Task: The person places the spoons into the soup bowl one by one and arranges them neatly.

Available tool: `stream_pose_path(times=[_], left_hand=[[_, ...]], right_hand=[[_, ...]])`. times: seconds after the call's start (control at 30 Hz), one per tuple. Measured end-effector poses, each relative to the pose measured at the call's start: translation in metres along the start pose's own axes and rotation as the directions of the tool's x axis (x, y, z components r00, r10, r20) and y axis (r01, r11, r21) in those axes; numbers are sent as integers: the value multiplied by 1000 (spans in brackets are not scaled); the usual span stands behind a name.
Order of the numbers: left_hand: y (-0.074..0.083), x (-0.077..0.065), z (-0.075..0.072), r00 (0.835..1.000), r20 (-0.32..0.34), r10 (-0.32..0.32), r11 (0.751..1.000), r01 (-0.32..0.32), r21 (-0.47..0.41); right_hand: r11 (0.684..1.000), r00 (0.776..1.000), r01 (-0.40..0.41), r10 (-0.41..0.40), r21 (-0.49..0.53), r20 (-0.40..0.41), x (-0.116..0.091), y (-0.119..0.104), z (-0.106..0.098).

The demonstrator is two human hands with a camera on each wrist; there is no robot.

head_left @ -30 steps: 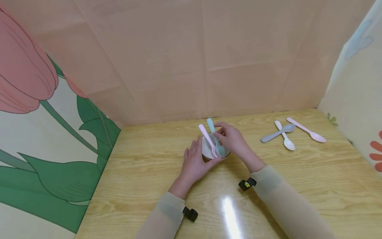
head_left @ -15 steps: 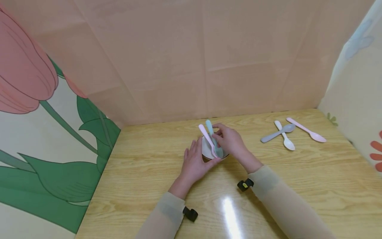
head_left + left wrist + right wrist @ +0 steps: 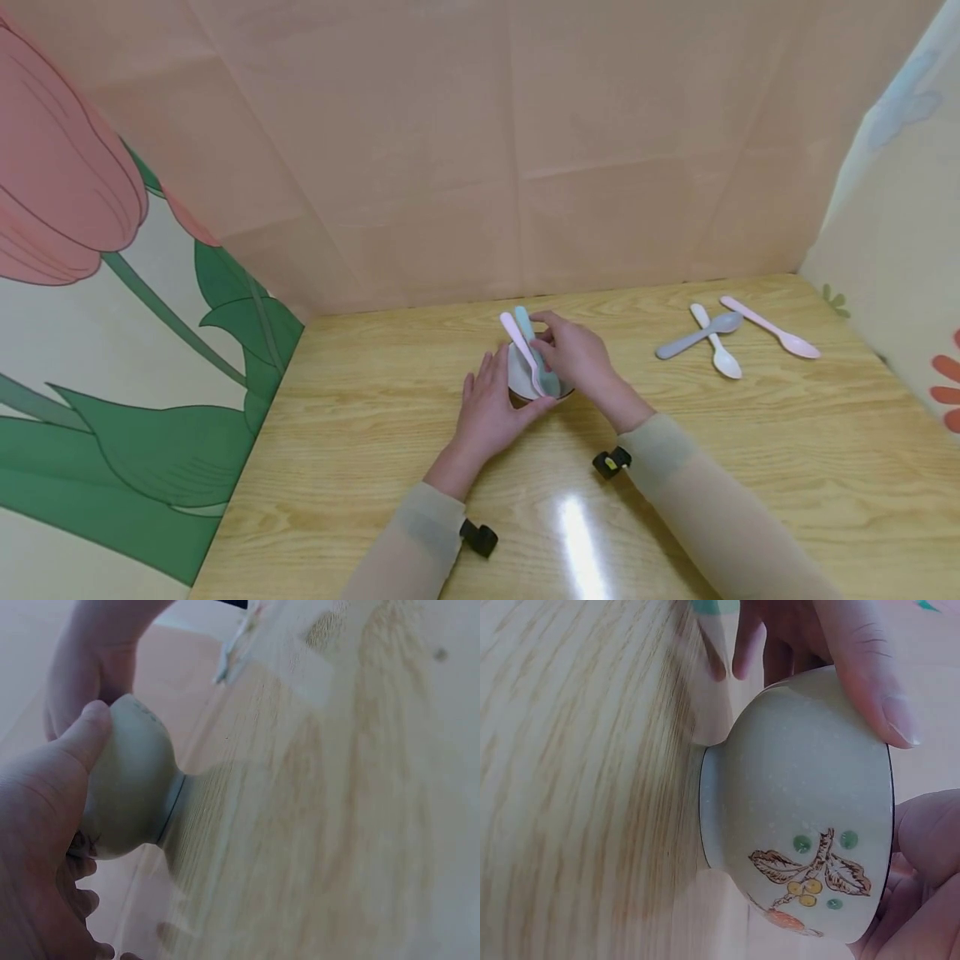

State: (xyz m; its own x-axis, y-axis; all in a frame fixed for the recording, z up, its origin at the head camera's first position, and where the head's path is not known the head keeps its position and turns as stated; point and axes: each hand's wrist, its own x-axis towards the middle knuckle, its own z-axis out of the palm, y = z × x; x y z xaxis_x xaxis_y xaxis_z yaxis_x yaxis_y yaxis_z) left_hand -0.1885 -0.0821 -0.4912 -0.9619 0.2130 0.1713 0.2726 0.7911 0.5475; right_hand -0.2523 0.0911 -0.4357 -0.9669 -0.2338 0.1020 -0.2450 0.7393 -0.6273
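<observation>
A small cream bowl (image 3: 519,375) stands upright on the wooden table, with a painted leaf-and-berry sprig on its outside in the right wrist view. My left hand (image 3: 486,417) holds it from the left, thumb at the near rim and fingers round the side. Two spoons lean in the bowl, handles up toward the back: a pink spoon (image 3: 514,330) and, just right of it, a light blue spoon (image 3: 550,384). My right hand (image 3: 579,354) pinches the blue spoon by its handle over the bowl's right rim. Both wrist views hide the spoons behind the bowl (image 3: 802,772).
To the right on the table (image 3: 360,400) lie a grey spoon (image 3: 686,342) crossing over a white spoon (image 3: 725,362), and another pink spoon (image 3: 797,345) beside them. A pinkish sheet (image 3: 420,208) hangs behind the table, with a tulip-printed panel (image 3: 172,442) on the left.
My right hand has shifted slightly left with the blue spoon, whose handle end has dropped and come closer to the pink one. The left hand and bowl have stayed put.
</observation>
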Motion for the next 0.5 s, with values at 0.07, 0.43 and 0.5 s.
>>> stream_pose_path(times=[0.07, 0.43, 0.5], left_hand=[[0, 0, 0, 1000, -1, 1, 1000, -1, 4], [-1, 0, 1, 1000, 1, 7, 1000, -7, 24], [-1, 0, 0, 1000, 1, 7, 1000, -7, 24]], right_hand=[[1000, 1000, 4, -4, -22, 1, 0, 0, 0], [996, 1000, 3, -3, -85, 0, 0, -2, -1], [996, 1000, 5, -5, -91, -2, 0, -3, -1]])
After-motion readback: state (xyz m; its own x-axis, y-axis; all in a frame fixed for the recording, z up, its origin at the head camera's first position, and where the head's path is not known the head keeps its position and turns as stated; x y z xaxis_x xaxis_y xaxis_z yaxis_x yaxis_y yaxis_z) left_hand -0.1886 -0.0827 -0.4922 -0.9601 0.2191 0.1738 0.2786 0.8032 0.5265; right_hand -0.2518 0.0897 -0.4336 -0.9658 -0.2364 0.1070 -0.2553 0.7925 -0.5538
